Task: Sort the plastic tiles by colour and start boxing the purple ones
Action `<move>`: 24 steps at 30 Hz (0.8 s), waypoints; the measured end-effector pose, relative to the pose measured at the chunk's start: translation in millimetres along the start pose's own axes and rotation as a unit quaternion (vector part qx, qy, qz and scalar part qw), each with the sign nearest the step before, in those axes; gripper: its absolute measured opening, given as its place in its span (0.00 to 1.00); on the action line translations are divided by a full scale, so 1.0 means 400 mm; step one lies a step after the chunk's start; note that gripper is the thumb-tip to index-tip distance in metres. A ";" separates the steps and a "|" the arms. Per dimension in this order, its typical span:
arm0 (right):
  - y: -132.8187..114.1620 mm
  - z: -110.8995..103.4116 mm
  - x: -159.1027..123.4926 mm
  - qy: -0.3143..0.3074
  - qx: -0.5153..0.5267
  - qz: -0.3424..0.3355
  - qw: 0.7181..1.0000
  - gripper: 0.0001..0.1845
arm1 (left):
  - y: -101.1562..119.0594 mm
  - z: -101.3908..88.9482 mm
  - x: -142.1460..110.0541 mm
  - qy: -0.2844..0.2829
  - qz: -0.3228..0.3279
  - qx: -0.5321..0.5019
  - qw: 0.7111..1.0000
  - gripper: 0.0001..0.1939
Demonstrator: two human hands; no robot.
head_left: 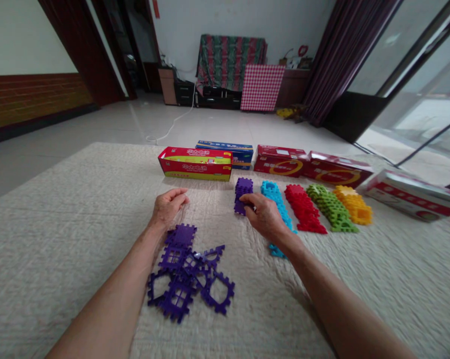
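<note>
My right hand (264, 213) pinches a purple interlocking plastic tile at the near end of a row of overlapping purple tiles (244, 185). My left hand (169, 205) hovers above the bedspread to the left, fingers loosely curled together with nothing visible in them. Below it lies a loose heap of purple tiles (180, 294), some solid, others window-shaped or with large openings. Right of the purple row run overlapping rows of blue tiles (270, 188), red tiles (303, 209), green tiles (332, 208) and yellow tiles (354, 205). My right wrist hides part of the blue row.
Behind the tiles stand a red and yellow box (195, 164), a blue box (243, 157), two dark red boxes (281, 162) and a white and red box (415, 195). Everything rests on a quilted beige cover (79, 199). A cloth-draped cabinet (225, 97) stands across the floor.
</note>
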State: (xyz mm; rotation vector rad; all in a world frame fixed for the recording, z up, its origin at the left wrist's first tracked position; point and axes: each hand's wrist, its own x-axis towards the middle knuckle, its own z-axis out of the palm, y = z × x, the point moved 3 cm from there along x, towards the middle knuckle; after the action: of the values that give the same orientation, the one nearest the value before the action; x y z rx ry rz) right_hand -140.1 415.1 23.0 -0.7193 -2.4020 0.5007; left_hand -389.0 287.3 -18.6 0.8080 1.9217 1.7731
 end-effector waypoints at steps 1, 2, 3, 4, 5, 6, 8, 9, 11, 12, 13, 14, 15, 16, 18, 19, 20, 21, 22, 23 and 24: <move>0.000 -0.001 0.001 -0.001 -0.002 -0.003 1.000 0.16 | 0.001 0.000 0.000 -0.001 0.003 0.000 1.000 0.19; 0.001 -0.001 0.002 -0.003 -0.004 -0.006 1.000 0.16 | 0.001 0.001 0.000 -0.001 0.006 0.000 1.000 0.19; 0.001 0.000 0.003 -0.006 -0.005 -0.007 1.000 0.17 | 0.001 0.001 0.001 -0.001 0.008 0.000 1.000 0.19; 0.002 0.000 0.004 -0.010 -0.007 -0.007 1.000 0.17 | 0.001 0.001 0.001 -0.001 0.009 0.000 1.000 0.19; 0.002 0.001 0.005 -0.013 -0.009 -0.006 1.000 0.17 | 0.001 0.001 0.001 0.000 0.009 0.000 1.000 0.19; 0.001 0.000 0.005 -0.013 -0.012 -0.004 1.000 0.17 | 0.001 0.000 0.001 -0.001 0.008 0.001 1.000 0.19; -0.002 -0.006 0.005 -0.002 -0.024 0.001 1.000 0.17 | 0.000 0.000 0.001 -0.002 0.004 0.001 1.000 0.19; -0.005 -0.011 0.004 0.009 -0.033 0.003 0.999 0.17 | -0.001 -0.001 0.001 -0.004 0.002 0.001 1.000 0.19; -0.013 -0.022 0.003 0.034 -0.047 0.002 0.998 0.17 | -0.002 -0.002 0.001 -0.005 0.001 -0.001 1.000 0.19; -0.018 -0.027 0.002 0.043 -0.050 -0.001 0.998 0.17 | -0.002 -0.002 0.001 -0.004 0.000 -0.002 1.000 0.19; -0.024 -0.031 0.001 0.048 -0.049 -0.005 0.998 0.16 | -0.002 -0.002 0.001 -0.003 0.000 -0.003 1.000 0.19; -0.030 -0.032 0.001 0.048 -0.045 -0.011 0.998 0.15 | -0.001 -0.002 0.001 -0.002 -0.001 -0.004 1.000 0.19; -0.038 -0.030 -0.001 0.044 -0.039 -0.018 0.998 0.14 | 0.000 -0.001 0.001 -0.002 -0.001 -0.006 1.000 0.19; -0.046 -0.026 -0.003 0.038 -0.031 -0.027 0.998 0.14 | 0.001 0.000 0.000 -0.002 -0.001 -0.009 1.000 0.19; -0.065 -0.011 -0.012 0.021 -0.010 -0.045 0.999 0.13 | 0.005 0.001 -0.001 -0.001 -0.001 -0.017 1.000 0.20; -0.075 0.000 -0.019 0.009 0.002 -0.054 0.998 0.13 | 0.006 0.002 -0.002 0.000 -0.002 -0.022 1.000 0.20; -0.085 0.014 -0.028 -0.007 0.015 -0.064 0.998 0.13 | 0.008 0.002 -0.003 0.001 -0.005 -0.027 1.000 0.20; -0.096 0.028 -0.039 -0.027 0.028 -0.077 0.996 0.13 | 0.009 0.001 -0.003 0.001 -0.007 -0.031 0.999 0.20; -0.106 0.044 -0.050 -0.049 0.039 -0.090 0.994 0.13 | 0.009 0.000 -0.003 0.001 -0.008 -0.036 0.999 0.20; -0.114 0.059 -0.061 -0.073 0.048 -0.103 0.991 0.12 | 0.009 -0.002 -0.003 0.000 -0.009 -0.042 0.999 0.20; -0.121 0.073 -0.071 -0.097 0.052 -0.113 0.987 0.12 | 0.008 -0.005 -0.002 0.000 -0.010 -0.051 0.999 0.21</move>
State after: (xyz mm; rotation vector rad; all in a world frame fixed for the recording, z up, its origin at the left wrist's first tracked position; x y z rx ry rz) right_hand -156.9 354.8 13.0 -0.3591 -2.5731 0.6200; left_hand -389.1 285.4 -15.1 0.7504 1.8156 1.8424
